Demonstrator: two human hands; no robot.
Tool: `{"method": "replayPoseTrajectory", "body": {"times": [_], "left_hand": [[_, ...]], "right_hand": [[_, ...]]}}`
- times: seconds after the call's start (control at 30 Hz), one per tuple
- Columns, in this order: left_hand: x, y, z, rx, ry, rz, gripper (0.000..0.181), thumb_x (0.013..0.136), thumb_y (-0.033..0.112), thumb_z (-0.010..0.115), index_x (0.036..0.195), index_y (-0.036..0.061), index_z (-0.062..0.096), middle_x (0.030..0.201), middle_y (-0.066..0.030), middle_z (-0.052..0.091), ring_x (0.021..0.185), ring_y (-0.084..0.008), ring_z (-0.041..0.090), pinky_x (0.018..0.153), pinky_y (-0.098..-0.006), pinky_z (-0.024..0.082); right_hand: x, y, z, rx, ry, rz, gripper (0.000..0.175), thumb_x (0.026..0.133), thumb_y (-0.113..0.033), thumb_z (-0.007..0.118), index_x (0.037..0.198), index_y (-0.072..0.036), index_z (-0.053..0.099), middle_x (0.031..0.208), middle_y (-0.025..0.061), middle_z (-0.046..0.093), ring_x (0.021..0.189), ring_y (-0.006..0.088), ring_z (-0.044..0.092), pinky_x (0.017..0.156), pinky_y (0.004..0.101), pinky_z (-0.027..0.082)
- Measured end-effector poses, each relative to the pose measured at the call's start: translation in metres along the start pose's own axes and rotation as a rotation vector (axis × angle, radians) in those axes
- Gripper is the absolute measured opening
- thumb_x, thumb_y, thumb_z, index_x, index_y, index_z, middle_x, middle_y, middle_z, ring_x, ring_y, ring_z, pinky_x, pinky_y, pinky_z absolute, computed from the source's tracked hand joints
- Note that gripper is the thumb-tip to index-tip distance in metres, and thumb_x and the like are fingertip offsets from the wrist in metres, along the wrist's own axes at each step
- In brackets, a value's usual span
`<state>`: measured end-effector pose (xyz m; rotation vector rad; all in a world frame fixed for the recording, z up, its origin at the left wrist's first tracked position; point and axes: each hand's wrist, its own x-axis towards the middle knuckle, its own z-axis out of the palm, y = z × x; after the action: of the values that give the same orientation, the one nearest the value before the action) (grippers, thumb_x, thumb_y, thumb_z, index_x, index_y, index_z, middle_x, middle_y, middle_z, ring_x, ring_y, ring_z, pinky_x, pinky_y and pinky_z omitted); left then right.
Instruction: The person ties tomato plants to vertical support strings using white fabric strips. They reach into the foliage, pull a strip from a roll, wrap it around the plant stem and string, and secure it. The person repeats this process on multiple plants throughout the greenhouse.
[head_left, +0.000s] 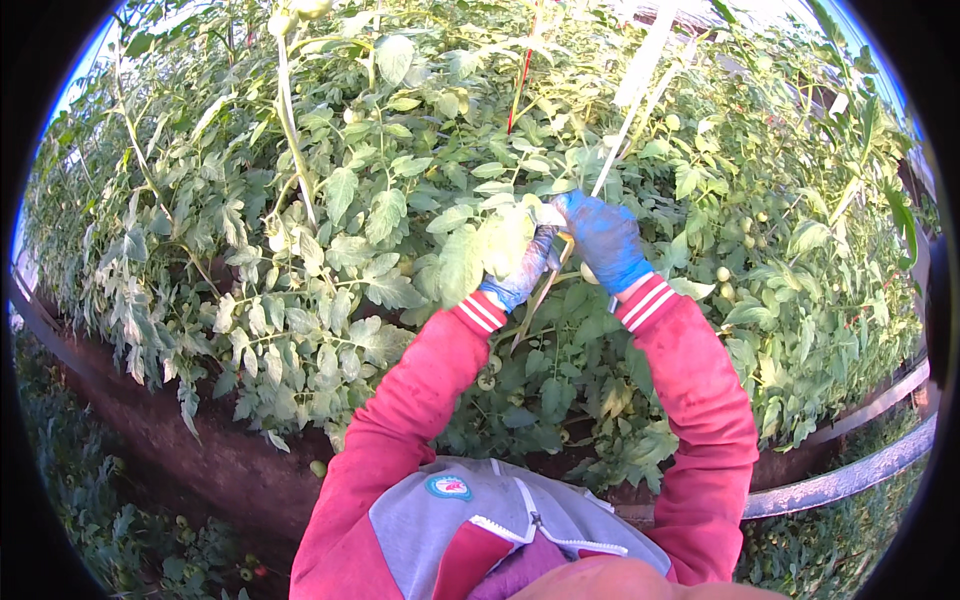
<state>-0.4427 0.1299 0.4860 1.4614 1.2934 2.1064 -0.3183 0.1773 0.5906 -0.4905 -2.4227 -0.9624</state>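
Note:
My two hands, in blue disposable gloves, meet in front of a tomato plant. My left hand (521, 270) is partly covered by bright tomato leaves (461, 262); its fingers are bent, and what they hold is hidden. Just right of it, my right hand (606, 238) closes around a pale support string (611, 154) that runs down from the upper right. Below the hands a tomato stem (541, 300) slants toward the lower left. Between the fingertips show a whitish piece (550, 215) and a small yellow-orange spot, both too unclear to name.
Dense tomato foliage (315, 300) surrounds both arms. Another strung stem (292, 127) rises at left, and a red string (520, 90) hangs behind. Green tomatoes (724, 281) hang at right. A pale pipe (840, 480) curves along the lower right, and bare soil (187, 442) lies lower left.

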Motion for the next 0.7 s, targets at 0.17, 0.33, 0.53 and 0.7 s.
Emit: {"method": "replayPoseTrajectory", "body": {"times": [0.17, 0.33, 0.53, 0.7], "left_hand": [[0.004, -0.006, 0.0, -0.453, -0.086, -0.137, 0.011, 0.098, 0.012, 0.056, 0.106, 0.0081, 0.061, 0.083, -0.0022, 0.064, 0.058, -0.0104, 0.056, 0.052, -0.0258, 0.045], [-0.004, -0.016, -0.017, 0.581, -0.141, 0.196, 0.021, 0.092, 0.015, 0.061, 0.111, 0.0078, 0.057, 0.091, -0.0091, 0.062, 0.078, -0.0224, 0.058, 0.068, -0.0336, 0.048], [0.009, -0.04, 0.011, 0.432, 0.056, 0.466, 0.017, 0.087, 0.006, 0.063, 0.101, 0.0069, 0.055, 0.09, -0.011, 0.056, 0.082, -0.0262, 0.053, 0.073, -0.0357, 0.046], [0.006, -0.019, 0.008, 0.468, 0.071, 0.494, 0.012, 0.084, 0.004, 0.065, 0.091, 0.0066, 0.055, 0.082, -0.0114, 0.055, 0.075, -0.0273, 0.053, 0.07, -0.0348, 0.046]], "right_hand": [[-0.005, 0.012, -0.001, 0.106, 0.117, -0.131, 0.012, 0.083, -0.016, 0.061, 0.095, -0.014, 0.062, 0.082, 0.0051, 0.059, 0.071, 0.0236, 0.066, 0.055, 0.036, 0.052], [-0.01, 0.015, -0.007, 0.119, 0.005, -0.118, 0.015, 0.08, -0.015, 0.062, 0.095, -0.014, 0.062, 0.087, 0.0062, 0.06, 0.076, 0.025, 0.067, 0.059, 0.0375, 0.052], [-0.014, 0.015, -0.006, 0.106, -0.066, -0.034, 0.012, 0.083, -0.014, 0.061, 0.095, -0.013, 0.061, 0.085, 0.0072, 0.061, 0.073, 0.0279, 0.067, 0.058, 0.0399, 0.052], [-0.018, 0.019, -0.006, 0.177, 0.019, -0.032, 0.009, 0.084, -0.014, 0.06, 0.093, -0.013, 0.061, 0.083, 0.0081, 0.061, 0.069, 0.0286, 0.067, 0.054, 0.0409, 0.051]]}}
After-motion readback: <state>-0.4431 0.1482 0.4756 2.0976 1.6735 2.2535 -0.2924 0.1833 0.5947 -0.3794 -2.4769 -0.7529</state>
